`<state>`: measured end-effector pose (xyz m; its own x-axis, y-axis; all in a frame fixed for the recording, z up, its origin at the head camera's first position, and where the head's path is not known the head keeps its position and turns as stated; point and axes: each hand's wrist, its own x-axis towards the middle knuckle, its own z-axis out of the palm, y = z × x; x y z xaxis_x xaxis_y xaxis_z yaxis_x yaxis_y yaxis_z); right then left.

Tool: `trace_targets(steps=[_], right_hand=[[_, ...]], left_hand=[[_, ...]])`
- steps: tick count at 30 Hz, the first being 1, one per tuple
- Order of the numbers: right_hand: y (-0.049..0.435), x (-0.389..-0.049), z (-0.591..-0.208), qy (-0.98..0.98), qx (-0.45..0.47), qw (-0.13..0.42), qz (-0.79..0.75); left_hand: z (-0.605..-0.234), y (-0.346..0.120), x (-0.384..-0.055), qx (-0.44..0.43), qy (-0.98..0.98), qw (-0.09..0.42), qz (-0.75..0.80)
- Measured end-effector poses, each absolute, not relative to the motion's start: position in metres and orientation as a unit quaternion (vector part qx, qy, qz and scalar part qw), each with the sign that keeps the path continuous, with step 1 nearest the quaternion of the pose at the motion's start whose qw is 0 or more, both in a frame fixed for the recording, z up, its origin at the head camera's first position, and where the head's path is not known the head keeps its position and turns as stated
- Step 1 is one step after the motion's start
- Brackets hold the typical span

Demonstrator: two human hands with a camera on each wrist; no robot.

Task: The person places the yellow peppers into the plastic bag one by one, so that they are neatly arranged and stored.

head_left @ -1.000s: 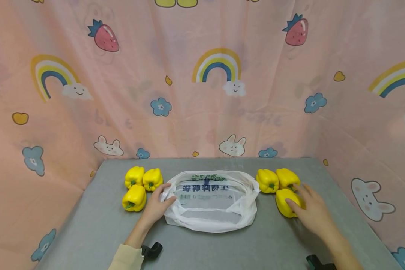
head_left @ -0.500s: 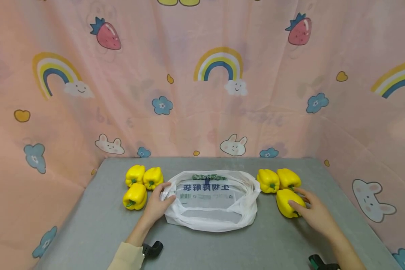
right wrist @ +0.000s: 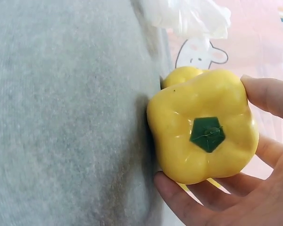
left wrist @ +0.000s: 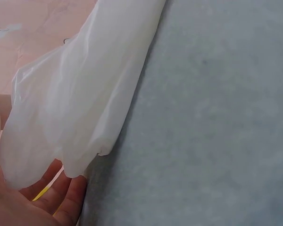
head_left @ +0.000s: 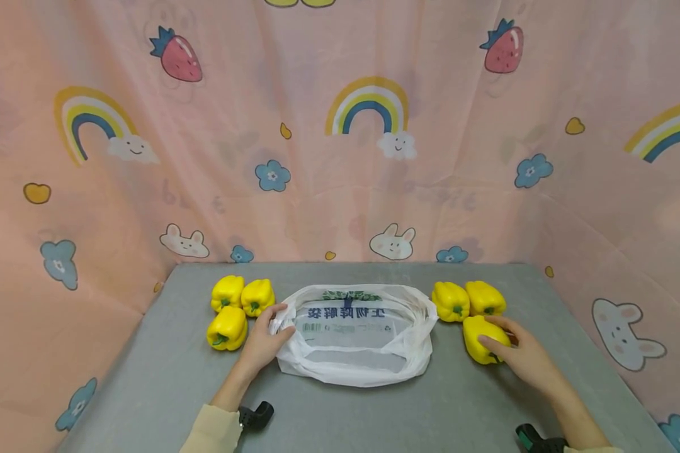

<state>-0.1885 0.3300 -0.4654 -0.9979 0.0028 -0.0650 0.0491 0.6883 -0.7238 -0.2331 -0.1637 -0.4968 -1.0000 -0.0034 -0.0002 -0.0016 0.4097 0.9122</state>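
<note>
A white plastic bag [head_left: 368, 371] with printed characters lies with its mouth open on the grey table. My left hand [head_left: 263, 340] holds the bag's left edge between thumb and fingers; in the left wrist view, fingers [left wrist: 73, 195] show behind the thin white plastic [left wrist: 80, 94]. On the right, my right hand [head_left: 524, 355] grips a yellow bell pepper [head_left: 478, 340], the nearest of three there. In the right wrist view, the thumb and fingers are around this pepper [right wrist: 179, 122], its green stem facing the camera. Two more yellow peppers, one left [head_left: 449, 302] and one right [head_left: 484, 297], sit behind it.
Three yellow bell peppers [head_left: 226, 330] are grouped left of the bag, beside my left hand. The grey table [head_left: 374, 421] ends at a pink patterned cloth [head_left: 317, 214] hung at the back and sides. A dark camera is strapped to each wrist.
My right hand has closed in on the front right pepper, its fingers now around the far side. The pepper has turned slightly. My left hand keeps its place on the bag.
</note>
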Motion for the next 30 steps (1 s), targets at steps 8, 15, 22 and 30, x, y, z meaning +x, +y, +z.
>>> trace_targets(steps=[8,15,22,30], right_hand=[[0.324,-0.187,-0.459,0.921,0.021,0.019,-0.388],[0.317,-0.185,-0.447,0.923,0.019,0.005,-0.384],[0.305,-0.183,-0.429,0.918,-0.01,-0.029,-0.395],[0.289,-0.178,-0.415,0.916,-0.02,-0.05,-0.399]], left_hand=[[-0.496,-0.165,-0.234,0.016,-0.846,-0.009,-0.533],[-0.496,-0.164,-0.233,0.013,-0.846,-0.009,-0.533],[-0.496,-0.164,-0.232,0.014,-0.843,-0.005,-0.537],[-0.495,-0.163,-0.232,0.01,-0.845,-0.002,-0.535]])
